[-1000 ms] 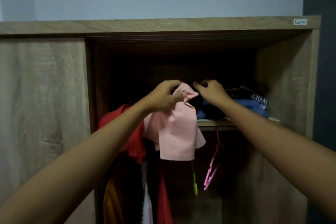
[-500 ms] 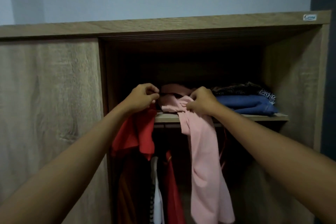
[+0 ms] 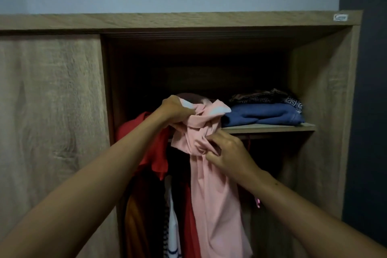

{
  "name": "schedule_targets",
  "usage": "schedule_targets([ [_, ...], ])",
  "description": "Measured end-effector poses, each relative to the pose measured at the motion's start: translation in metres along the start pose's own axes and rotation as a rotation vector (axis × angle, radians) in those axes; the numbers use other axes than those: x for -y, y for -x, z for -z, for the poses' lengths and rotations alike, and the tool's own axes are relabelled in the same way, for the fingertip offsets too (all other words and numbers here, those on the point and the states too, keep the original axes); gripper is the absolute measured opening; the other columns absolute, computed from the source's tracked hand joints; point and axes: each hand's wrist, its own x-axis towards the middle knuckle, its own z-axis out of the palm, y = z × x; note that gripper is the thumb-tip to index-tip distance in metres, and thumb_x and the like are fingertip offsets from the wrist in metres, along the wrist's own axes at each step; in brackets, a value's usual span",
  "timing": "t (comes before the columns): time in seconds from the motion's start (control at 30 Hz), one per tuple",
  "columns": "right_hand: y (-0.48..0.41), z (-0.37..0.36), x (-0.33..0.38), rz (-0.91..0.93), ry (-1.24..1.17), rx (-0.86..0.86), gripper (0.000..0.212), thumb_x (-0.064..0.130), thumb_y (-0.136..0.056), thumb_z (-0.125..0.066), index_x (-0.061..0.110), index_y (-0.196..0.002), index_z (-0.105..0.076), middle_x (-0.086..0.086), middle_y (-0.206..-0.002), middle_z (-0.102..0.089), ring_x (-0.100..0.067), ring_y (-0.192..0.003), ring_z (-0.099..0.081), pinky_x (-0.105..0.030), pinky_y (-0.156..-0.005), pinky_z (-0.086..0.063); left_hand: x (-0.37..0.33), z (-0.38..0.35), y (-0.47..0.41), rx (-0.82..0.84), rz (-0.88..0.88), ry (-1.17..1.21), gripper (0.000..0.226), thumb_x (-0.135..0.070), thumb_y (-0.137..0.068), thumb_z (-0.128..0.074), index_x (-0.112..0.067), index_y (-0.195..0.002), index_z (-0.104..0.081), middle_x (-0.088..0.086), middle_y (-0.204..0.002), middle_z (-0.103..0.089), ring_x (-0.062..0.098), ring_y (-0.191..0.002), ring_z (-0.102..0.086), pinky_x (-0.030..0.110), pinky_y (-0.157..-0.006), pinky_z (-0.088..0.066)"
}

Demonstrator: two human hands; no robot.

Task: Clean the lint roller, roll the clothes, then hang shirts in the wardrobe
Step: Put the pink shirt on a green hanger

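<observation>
left hand (image 3: 174, 111): arm reaches forward and up from lower left. Fingers are curled tight, clamped on the bunched top of the pink shirt (image 3: 213, 195) at shelf height.
right hand (image 3: 228, 155): arm comes in from lower right, lower than the left hand. Fingers are curled and pinch a gathered fold of the same shirt just under the shelf edge.
pink shirt: held in both hands in the open wardrobe (image 3: 188, 20). The top is twisted and the body hangs straight down. Hanger or rail contact can't be told.
writing: small white sticker (image 3: 340, 17) on the top board at right, text too small to read.
shelf (image 3: 268, 128): folded blue garment (image 3: 263, 114) beside the shirt top, with a dark patterned garment (image 3: 266, 97) stacked on it.
hanging left of the shirt: red garment (image 3: 155, 153) under the left forearm, mustard garment (image 3: 134, 216), white striped garment (image 3: 172, 232).
door (image 3: 50, 111): wood-grain panel covering the left half.
</observation>
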Motion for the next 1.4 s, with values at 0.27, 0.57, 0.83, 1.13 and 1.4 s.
schedule_targets([
  [0.27,-0.002,0.044,0.026,0.091,-0.175,-0.127,0.010,0.024,-0.088,-0.073,0.015,-0.092,-0.075,0.007,-0.087,-0.071,-0.004,-0.079,-0.065,-0.016,-0.074,-0.050,0.003,0.022,0.018,0.008,-0.382,0.045,0.025,0.001,-0.079,-0.065,-0.015,-0.098,-0.073,0.008,-0.088,-0.072,0.020,-0.074,-0.066,0.038,-0.062,-0.057],
  [0.57,-0.055,0.093,0.020,-0.023,-0.005,-0.144,0.070,0.028,-0.081,-0.078,0.030,-0.144,-0.046,0.005,-0.140,-0.052,-0.014,-0.119,-0.050,-0.027,-0.100,-0.041,-0.010,0.042,0.065,0.196,-0.661,-0.020,0.044,0.007,-0.083,-0.048,-0.016,-0.109,-0.074,0.003,-0.083,-0.068,0.013,-0.071,-0.058,0.033,-0.064,-0.046],
  [0.83,-0.057,0.087,0.032,0.038,-0.066,-0.015,0.016,0.029,-0.079,-0.079,0.022,-0.091,-0.070,0.003,-0.081,-0.070,-0.011,-0.077,-0.065,-0.037,-0.071,-0.052,-0.004,0.059,0.089,0.179,-0.720,-0.153,0.039,0.001,-0.087,-0.048,-0.022,-0.105,-0.075,0.004,-0.091,-0.075,0.018,-0.080,-0.068,0.042,-0.074,-0.055],
  [1.13,-0.045,0.107,0.062,0.107,0.003,-0.263,0.014,0.011,-0.076,-0.073,0.015,-0.088,-0.078,0.004,-0.078,-0.073,-0.006,-0.071,-0.066,-0.017,-0.064,-0.050,0.010,0.072,0.115,-0.040,-0.770,-0.297,0.038,0.004,-0.086,-0.046,-0.020,-0.104,-0.071,-0.006,-0.090,-0.068,0.006,-0.083,-0.063,0.024,-0.067,-0.050],
  [1.4,-0.012,0.090,0.058,0.003,-0.072,-0.303,0.006,0.012,-0.078,-0.077,0.017,-0.081,-0.074,0.001,-0.068,-0.068,-0.006,-0.059,-0.058,-0.019,-0.055,-0.043,0.049,0.061,0.116,-0.279,-0.601,-0.271,0.026,-0.013,-0.086,-0.047,-0.017,-0.097,-0.070,0.002,-0.084,-0.066,0.019,-0.078,-0.058,0.032,-0.064,-0.040],
])
